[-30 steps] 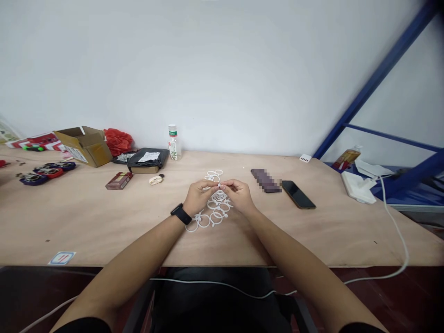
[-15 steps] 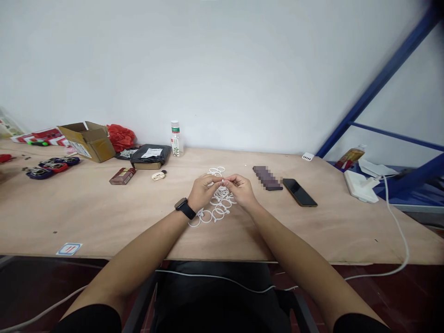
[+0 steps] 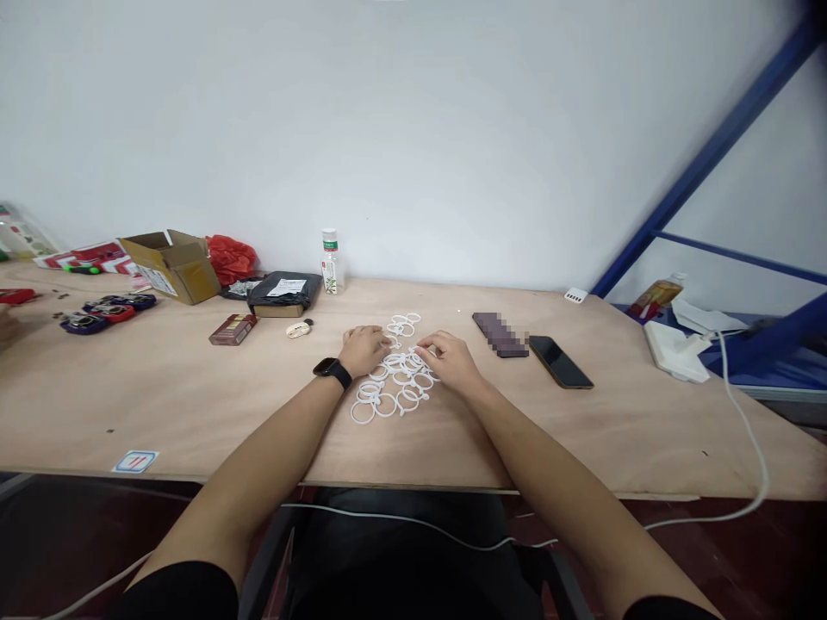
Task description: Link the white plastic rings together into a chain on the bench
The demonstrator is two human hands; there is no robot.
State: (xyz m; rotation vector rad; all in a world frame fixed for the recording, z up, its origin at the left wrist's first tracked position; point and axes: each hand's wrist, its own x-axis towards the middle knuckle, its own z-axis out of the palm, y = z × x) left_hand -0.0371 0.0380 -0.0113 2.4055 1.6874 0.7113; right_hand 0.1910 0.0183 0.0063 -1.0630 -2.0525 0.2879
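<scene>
A loose group of white plastic curtain rings (image 3: 386, 406) with small round tabs lies on the wooden table (image 3: 245, 405), several of them overlapping. My left hand (image 3: 365, 350), a black watch on its wrist, is at the group's left side, fingers bent and closed at a ring whose edge shows by the fingertips. On the other side, the thumb and forefinger of my right hand (image 3: 452, 360) pinch at a ring in the upper part of the group. The fingers partly hide both rings. A few more rings (image 3: 406, 324) lie just beyond my hands.
To the right lie a dark pixelated packet (image 3: 497, 334), a phone (image 3: 561, 362) and a white power strip (image 3: 675, 351) with its cable. Leftward are a bottle (image 3: 330, 262), a black parcel (image 3: 284, 293), a maroon box (image 3: 233, 329) and an open carton (image 3: 173, 269).
My hands, fingertips together above the rings before, have come apart and lowered. The left has moved left, and the right is down at the rings. The view has shifted slightly.
</scene>
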